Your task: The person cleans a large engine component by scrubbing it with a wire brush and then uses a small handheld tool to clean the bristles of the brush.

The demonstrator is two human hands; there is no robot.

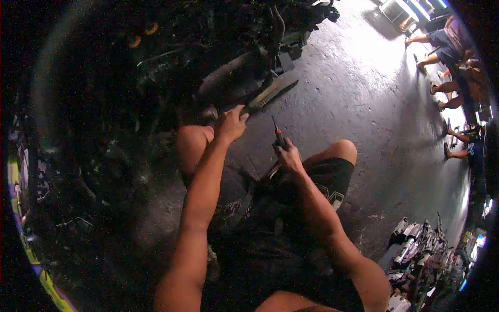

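In the head view, my left hand [232, 125] is closed at the lower end of a long, flat, pale part [270, 92] that slants up to the right. What its fingers press on is partly hidden. My right hand [287, 153] is wrapped round a screwdriver [279, 136] with a dark and orange handle, its thin shaft pointing up and slightly left. The screwdriver's tip stands apart from the pale part. Both hands are above my bent legs, near a dark cylinder-like part [224, 75].
A dark heap of machine parts [171, 57] fills the left side. Metal parts [416, 249] lie in a pile at the lower right. Several people's legs [447, 96] show at the right, beyond the grey floor [353, 93]. A light-coloured stand [397, 13] is at the top right.
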